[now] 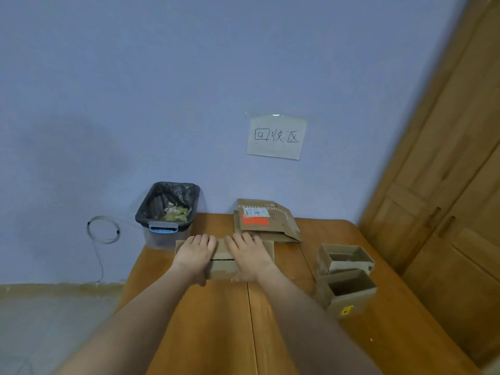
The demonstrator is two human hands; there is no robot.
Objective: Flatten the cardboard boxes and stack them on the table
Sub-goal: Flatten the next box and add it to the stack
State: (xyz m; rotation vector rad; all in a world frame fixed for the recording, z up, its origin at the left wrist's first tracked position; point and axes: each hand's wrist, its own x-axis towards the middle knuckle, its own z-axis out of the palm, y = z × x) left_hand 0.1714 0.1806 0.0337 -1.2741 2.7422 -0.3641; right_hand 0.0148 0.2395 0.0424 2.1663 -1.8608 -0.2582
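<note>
A brown cardboard box (223,262) lies low on the wooden table (216,334), its flaps meeting along a dark slit. My left hand (195,254) and my right hand (249,255) rest palm-down on top of it, fingers spread, pressing side by side. Behind it lies a flattened box (266,221) with a white label and an orange patch, against the wall. At the right stand two open upright boxes, the farther box (346,258) and the nearer box (349,293), which has a yellow sticker on its front.
A bin (167,209) lined with a black bag and holding scraps stands at the table's back left corner. A paper sign (276,138) is taped to the blue wall. A wooden wardrobe (446,185) rises at the right. A coiled cable (104,230) hangs left.
</note>
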